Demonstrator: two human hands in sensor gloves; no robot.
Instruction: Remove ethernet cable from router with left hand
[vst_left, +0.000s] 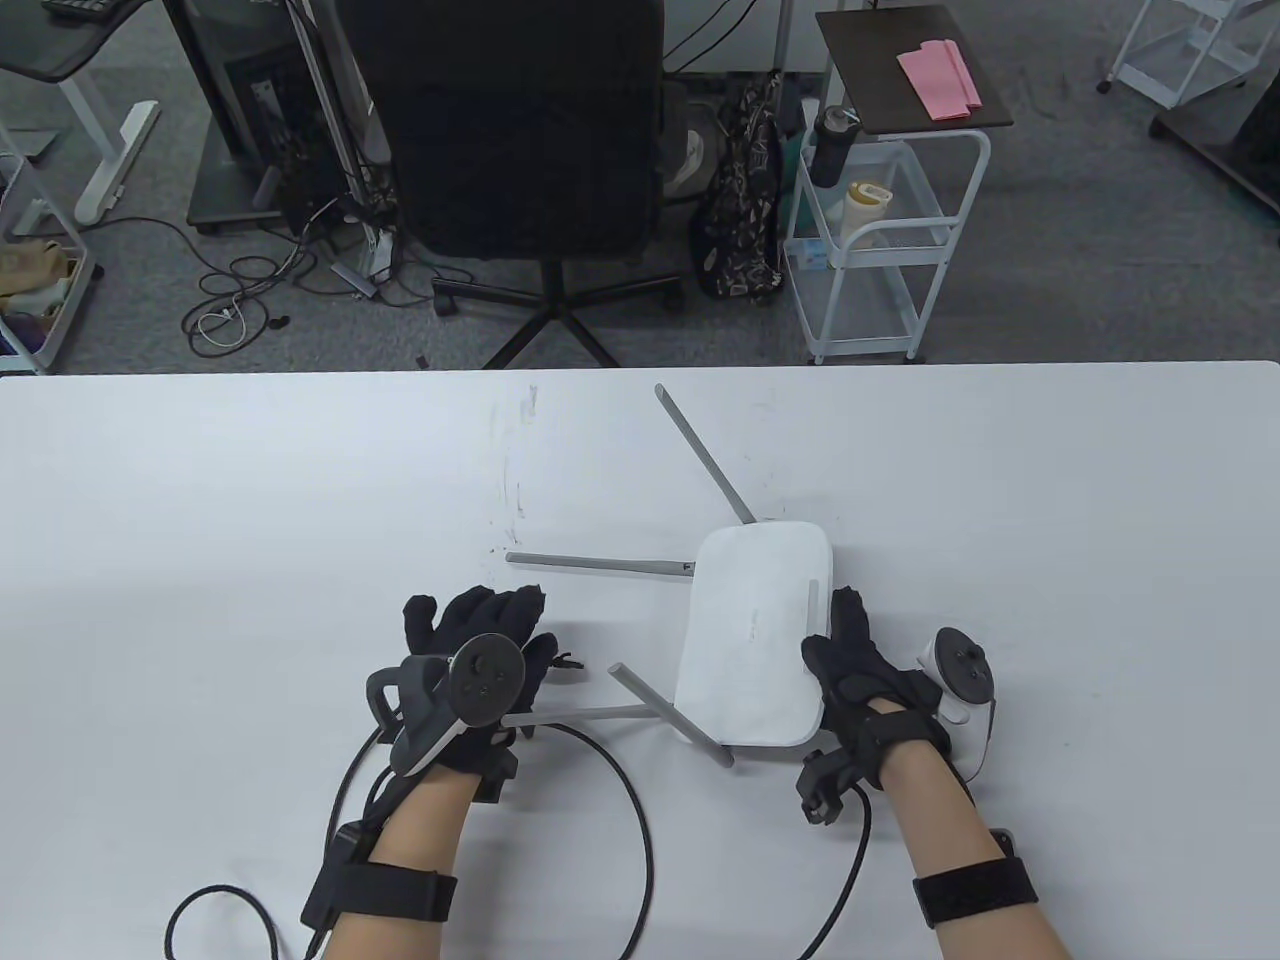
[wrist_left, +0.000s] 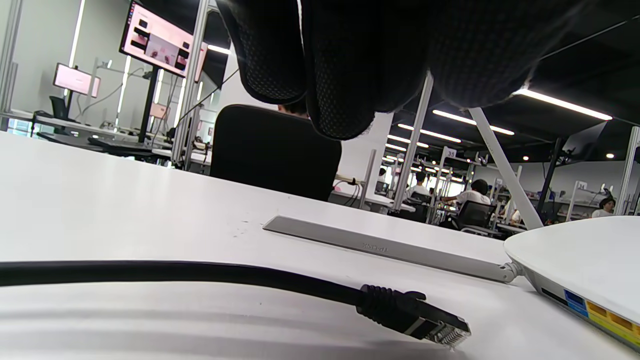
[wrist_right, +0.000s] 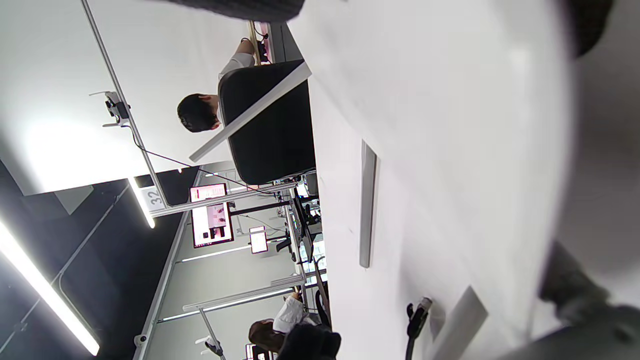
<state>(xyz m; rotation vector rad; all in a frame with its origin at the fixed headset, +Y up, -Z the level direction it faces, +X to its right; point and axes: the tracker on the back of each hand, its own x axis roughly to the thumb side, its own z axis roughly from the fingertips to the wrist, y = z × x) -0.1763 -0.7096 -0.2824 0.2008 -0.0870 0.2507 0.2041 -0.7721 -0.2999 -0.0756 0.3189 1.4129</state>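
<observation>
The white router (vst_left: 755, 640) lies flat on the table with its grey antennas (vst_left: 600, 565) spread out. The black ethernet cable (vst_left: 640, 830) lies loose on the table. Its plug (wrist_left: 415, 320) is out of the router and rests a short way from the coloured ports (wrist_left: 600, 310). My left hand (vst_left: 490, 625) lies open just left of the router, with its fingers (wrist_left: 340, 65) hanging above the plug and not touching it. My right hand (vst_left: 835, 640) holds the router's right edge with the thumb on top. The plug also shows in the right wrist view (wrist_right: 417, 312).
One antenna (vst_left: 705, 465) points toward the far edge and another antenna (vst_left: 670, 715) lies near my left hand. A black office chair (vst_left: 520, 140) and a white cart (vst_left: 880, 230) stand beyond the table's far edge.
</observation>
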